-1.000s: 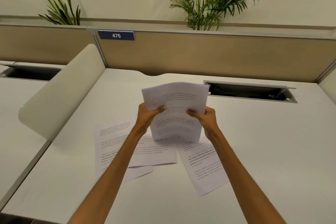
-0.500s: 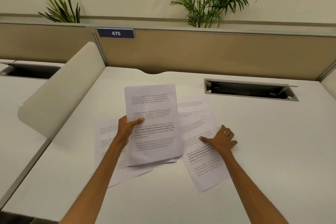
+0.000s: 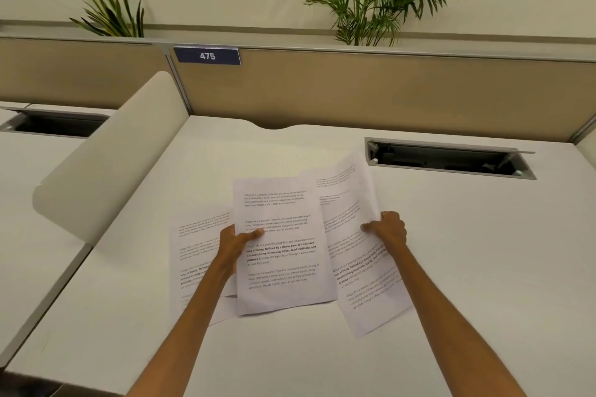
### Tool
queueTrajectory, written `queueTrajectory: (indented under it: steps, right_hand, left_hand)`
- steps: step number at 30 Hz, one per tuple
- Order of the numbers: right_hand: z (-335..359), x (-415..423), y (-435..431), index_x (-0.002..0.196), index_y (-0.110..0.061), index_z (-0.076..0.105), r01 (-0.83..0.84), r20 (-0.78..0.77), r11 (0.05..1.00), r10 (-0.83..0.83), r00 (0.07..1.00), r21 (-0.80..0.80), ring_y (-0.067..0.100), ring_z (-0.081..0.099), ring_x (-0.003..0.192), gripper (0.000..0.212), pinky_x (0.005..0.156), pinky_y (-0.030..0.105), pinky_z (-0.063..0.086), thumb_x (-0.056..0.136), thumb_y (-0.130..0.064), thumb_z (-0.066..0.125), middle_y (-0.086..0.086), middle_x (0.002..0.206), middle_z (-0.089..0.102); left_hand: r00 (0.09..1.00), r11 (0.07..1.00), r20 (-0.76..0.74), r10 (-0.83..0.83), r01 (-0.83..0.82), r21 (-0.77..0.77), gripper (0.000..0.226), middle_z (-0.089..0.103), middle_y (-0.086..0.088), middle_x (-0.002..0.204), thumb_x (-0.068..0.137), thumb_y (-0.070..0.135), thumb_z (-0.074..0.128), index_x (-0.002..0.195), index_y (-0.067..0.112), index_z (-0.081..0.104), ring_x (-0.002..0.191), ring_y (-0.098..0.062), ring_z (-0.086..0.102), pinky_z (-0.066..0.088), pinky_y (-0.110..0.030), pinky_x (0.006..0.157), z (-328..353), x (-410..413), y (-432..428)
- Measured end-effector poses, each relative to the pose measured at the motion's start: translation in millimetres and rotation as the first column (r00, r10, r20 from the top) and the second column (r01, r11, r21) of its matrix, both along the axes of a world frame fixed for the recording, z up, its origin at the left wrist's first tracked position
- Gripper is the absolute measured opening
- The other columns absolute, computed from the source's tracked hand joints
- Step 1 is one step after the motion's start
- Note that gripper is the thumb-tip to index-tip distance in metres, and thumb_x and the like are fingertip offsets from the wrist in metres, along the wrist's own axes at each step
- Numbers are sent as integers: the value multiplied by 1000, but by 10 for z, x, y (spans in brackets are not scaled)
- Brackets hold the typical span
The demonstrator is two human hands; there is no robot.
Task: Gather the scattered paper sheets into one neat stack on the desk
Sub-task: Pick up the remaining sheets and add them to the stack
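Sheets of printed paper are what we are gathering, and they lie in three places on the white counter. In the middle, our left hand pinches a held sheaf by its left edge, thumb on the printed face and fingers behind, so that it stays flat and ready to receive more pages. To the right, our right hand is closed on the right edge of a right sheet; its far end curls up off the counter, and its left margin runs under the sheaf. We judge this grip is meant to lift the page and bring it onto the sheaf. To the left, partly under our left forearm, loose sheets lie flat and untouched, at least two of them overlapping, so the stack is not yet complete. Farther out, a cable tray opening sits at the far right, and a curved divider panel bounds the counter on the left.
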State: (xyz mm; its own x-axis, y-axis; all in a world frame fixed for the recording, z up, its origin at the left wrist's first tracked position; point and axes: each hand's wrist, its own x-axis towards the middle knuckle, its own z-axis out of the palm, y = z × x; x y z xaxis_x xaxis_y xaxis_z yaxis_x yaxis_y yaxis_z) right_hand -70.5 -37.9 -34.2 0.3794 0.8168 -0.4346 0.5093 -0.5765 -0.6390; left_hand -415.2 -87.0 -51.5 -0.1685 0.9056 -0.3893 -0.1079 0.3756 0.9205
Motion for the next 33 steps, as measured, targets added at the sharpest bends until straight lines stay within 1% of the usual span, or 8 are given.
queueTrajectory:
  steps: [8, 11, 15, 18, 22, 25, 29, 33]
  right_hand:
    - [837, -109, 145, 96, -8, 69, 36, 80, 892, -80, 994, 450, 25, 67, 72, 36, 68, 34, 57, 75, -35, 81, 10, 94, 73]
    - [1178, -188, 197, 83, -9, 67, 69, -105, 824, -12, 994, 563, 22, 70, 69, 34, 61, 33, 58, 71, -36, 84, 5, 83, 74]
    - [1190, -266, 249, 101, -5, 72, 207, -510, 870, 58, 858, 447, 26, 75, 83, 42, 71, 38, 64, 69, -26, 89, 11, 98, 76]
    - [882, -401, 205, 107, 1, 71, 243, -591, 915, -5, 807, 323, 35, 74, 91, 48, 81, 49, 61, 68, -19, 90, 18, 103, 75]
    - [372, -554, 54, 105, -2, 71, 205, -521, 958, -73, 850, 201, 35, 73, 89, 50, 82, 51, 60, 66, -28, 90, 18, 101, 75]
    - [86, -684, -64, 114, -4, 65, 101, -323, 976, -33, 946, 195, 33, 68, 101, 52, 91, 43, 56, 78, -37, 81, 17, 113, 71]
    - [-149, -868, -193, 143, -3, 40, -167, -44, 971, 177, 983, 171, 35, 38, 136, 57, 108, 45, 35, 99, -37, 53, 18, 143, 48]
    - [-218, -930, -226, 138, -7, 48, -261, 102, 962, 253, 962, 78, 32, 36, 135, 46, 106, 49, 35, 104, -36, 38, 14, 140, 50]
  left_hand:
    - [996, 990, -15, 84, -86, -114, 43, 73, -23, 113, 80, 3, 79, 120, -1, 67, 94, -37, 74, 62, -46, 76, -96, 70, -37]
    - [988, 980, -40, 148, -152, -130, 44, 70, -23, 120, 89, 18, 74, 127, -1, 63, 104, -39, 70, 59, -48, 84, -39, 158, -12]
    - [991, 967, 10, 130, -124, -224, 62, 68, -24, 122, 101, 55, 42, 130, 3, 61, 105, -39, 67, 56, -44, 85, 69, 184, 44]
    - [974, 978, 190, 122, -85, -190, 83, 64, -28, 127, 98, 67, 17, 135, 5, 58, 111, -45, 64, 51, -50, 91, 81, 175, 41]
    - [943, 985, 316, 104, -54, -163, 98, 66, -27, 123, 91, 77, 8, 134, 7, 60, 110, -47, 64, 55, -49, 86, 42, 174, 39]
    - [944, 991, 328, 37, 6, -130, 82, 66, -22, 129, 94, 72, 29, 139, 9, 57, 112, -41, 66, 57, -48, 89, 64, 188, 39]
    - [1000, 990, -28, 7, -11, -141, 62, 69, -13, 128, 82, 38, 79, 134, 10, 62, 112, -32, 68, 53, -48, 99, 3, 221, -2]
    - [999, 997, 10, 34, -33, -74, 55, 69, -19, 125, 78, 4, 82, 129, 1, 63, 109, -35, 69, 56, -45, 94, -62, 271, -41]
